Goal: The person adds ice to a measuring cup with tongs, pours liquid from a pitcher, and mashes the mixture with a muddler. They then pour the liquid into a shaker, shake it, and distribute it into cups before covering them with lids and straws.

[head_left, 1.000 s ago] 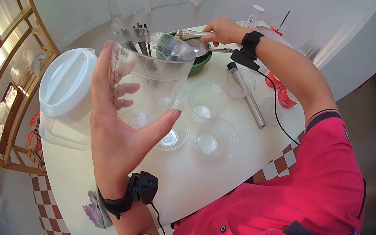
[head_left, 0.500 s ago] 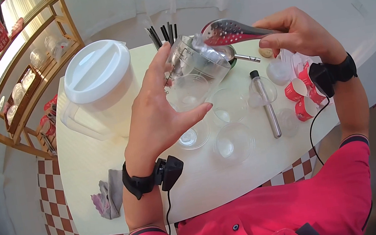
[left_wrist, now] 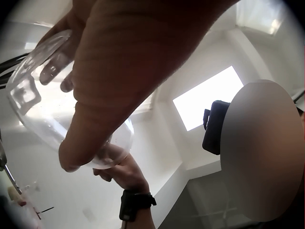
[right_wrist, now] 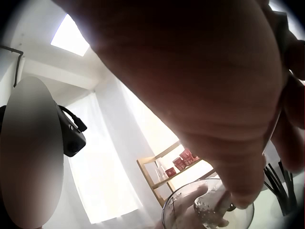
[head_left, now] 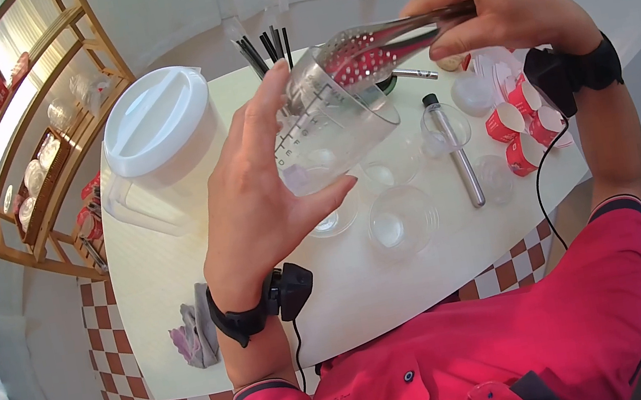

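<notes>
I have my left hand wrapped round a clear measuring cup, thumb on the near side and fingers curled over the far wall, holding it tilted above the table with its mouth turned up and to the right. My right hand pinches the handle of a perforated metal scoop between thumb and curled fingers; the scoop's slotted bowl sits at the cup's rim, dipping into its mouth. In the left wrist view the cup shows from below, with my thumb pressed across its wall. The right wrist view shows the cup's rim low in the frame, the scoop mostly hidden behind my palm.

On the table to the left stands a big white-lidded pitcher. Below the cup lie several empty clear cups, and just right of them a metal rod. Red-and-white paper cups sit at the right edge, black straws at the far side, and a grey cloth near the left corner.
</notes>
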A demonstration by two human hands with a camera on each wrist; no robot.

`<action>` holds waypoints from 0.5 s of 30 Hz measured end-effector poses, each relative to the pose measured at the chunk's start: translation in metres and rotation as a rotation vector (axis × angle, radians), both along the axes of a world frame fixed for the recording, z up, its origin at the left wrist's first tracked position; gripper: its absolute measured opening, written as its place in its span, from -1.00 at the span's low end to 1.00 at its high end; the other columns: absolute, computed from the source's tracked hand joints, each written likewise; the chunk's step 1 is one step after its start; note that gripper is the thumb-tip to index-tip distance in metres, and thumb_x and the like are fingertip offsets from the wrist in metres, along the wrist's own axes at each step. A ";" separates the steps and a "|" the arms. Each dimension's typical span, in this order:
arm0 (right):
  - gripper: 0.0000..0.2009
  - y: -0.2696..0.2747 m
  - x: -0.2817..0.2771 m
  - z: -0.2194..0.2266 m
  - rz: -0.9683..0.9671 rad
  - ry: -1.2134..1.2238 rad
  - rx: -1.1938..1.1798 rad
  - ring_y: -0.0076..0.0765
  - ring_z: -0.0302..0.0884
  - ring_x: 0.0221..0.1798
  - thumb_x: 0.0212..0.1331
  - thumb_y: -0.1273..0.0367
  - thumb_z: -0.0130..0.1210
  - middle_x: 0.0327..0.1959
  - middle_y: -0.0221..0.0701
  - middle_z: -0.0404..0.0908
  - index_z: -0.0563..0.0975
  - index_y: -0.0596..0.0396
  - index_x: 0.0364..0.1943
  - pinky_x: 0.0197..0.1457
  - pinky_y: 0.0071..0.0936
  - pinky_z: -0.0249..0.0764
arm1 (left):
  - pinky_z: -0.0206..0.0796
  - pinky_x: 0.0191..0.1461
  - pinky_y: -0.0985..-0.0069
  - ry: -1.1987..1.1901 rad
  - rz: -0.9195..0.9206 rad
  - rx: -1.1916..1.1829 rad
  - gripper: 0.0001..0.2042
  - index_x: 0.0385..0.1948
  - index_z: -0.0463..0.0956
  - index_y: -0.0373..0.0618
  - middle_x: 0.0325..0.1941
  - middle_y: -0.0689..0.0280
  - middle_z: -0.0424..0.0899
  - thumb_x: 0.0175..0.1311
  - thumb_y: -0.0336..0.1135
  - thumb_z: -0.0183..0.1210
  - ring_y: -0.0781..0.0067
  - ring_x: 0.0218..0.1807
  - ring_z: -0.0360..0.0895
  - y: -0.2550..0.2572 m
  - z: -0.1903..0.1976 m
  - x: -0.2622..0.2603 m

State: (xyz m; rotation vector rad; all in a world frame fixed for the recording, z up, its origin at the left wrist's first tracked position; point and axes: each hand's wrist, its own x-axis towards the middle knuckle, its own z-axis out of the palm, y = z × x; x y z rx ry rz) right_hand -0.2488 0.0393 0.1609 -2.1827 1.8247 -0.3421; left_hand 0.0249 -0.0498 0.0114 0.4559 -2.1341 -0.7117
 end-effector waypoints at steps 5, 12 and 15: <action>-0.63 -0.039 -0.074 -0.062 -0.312 0.487 -0.087 -0.09 0.69 -0.18 0.16 0.12 0.31 -0.25 -0.23 0.76 0.72 -0.05 0.01 -0.09 -0.19 0.58 | 0.47 0.22 0.27 0.044 0.126 0.039 0.05 0.49 0.20 -0.04 0.40 0.15 0.47 -0.20 -0.33 0.58 0.14 0.28 0.55 0.000 0.009 0.010; -0.62 -0.094 -0.099 -0.150 -0.429 0.395 0.150 -0.07 0.71 -0.03 0.15 0.09 0.35 -0.15 -0.25 0.78 0.73 -0.12 0.01 0.03 -0.12 0.61 | 0.44 0.20 0.31 0.045 0.136 0.119 0.08 0.51 0.16 -0.07 0.52 0.19 0.35 -0.21 -0.30 0.60 0.21 0.32 0.52 0.000 0.009 0.014; -0.65 -0.100 -0.089 -0.156 -0.435 0.402 0.154 -0.07 0.72 -0.01 0.14 0.12 0.37 -0.13 -0.25 0.78 0.75 -0.13 -0.02 0.04 -0.15 0.61 | 0.43 0.19 0.32 0.045 0.138 0.117 0.08 0.51 0.16 -0.08 0.53 0.20 0.34 -0.21 -0.29 0.60 0.22 0.31 0.53 0.000 0.010 0.015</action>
